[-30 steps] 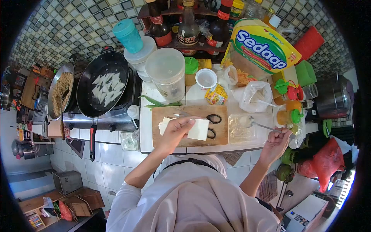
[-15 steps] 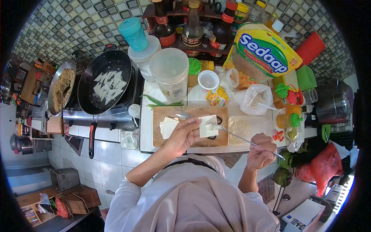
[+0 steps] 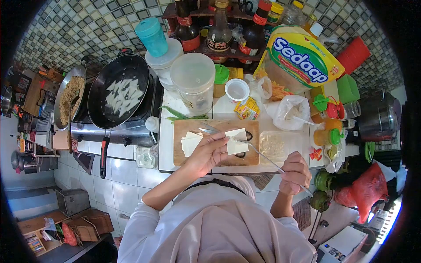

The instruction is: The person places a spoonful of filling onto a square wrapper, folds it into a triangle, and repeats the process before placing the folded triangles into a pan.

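Left hand (image 3: 211, 151) is pinching a sheet (image 3: 237, 148), pale and square, by its left edge, thumb and fingers closing on it; sheet is sitting mid-frame, above the board (image 3: 253, 161). Right hand (image 3: 296, 173), right of centre, is grasping a utensil (image 3: 268, 159) by its handle, fingers curling tight. Utensil is slanting up-left, its tip lying over the sheet; can't tell how hard it's pressing.

More sheets (image 3: 189, 144) are lying in an overlapping pile on the board's left part, just left of the left hand. Scissors (image 3: 250, 136) are lying on the board, partly hiding under the held sheet and hand, black handles showing on the right, blades poking out above the hand. A tray (image 3: 287, 158) is standing just right of the board, holding something pale; contents unclear.

Above the board, green pods (image 3: 184, 116) are lying, with a big jar (image 3: 193, 83), a white cup (image 3: 237, 90) and yellow sachets (image 3: 248, 110) sitting farther up. Clear bag (image 3: 289, 115) is resting above the tray. Upper right, a yellow pack (image 3: 302, 57) is standing. Upper left, a black pan (image 3: 97, 109) is sitting on the stove (image 3: 101, 131), holding white pieces (image 3: 125, 96); a wok (image 3: 58, 118) of brown food is sitting beside it.
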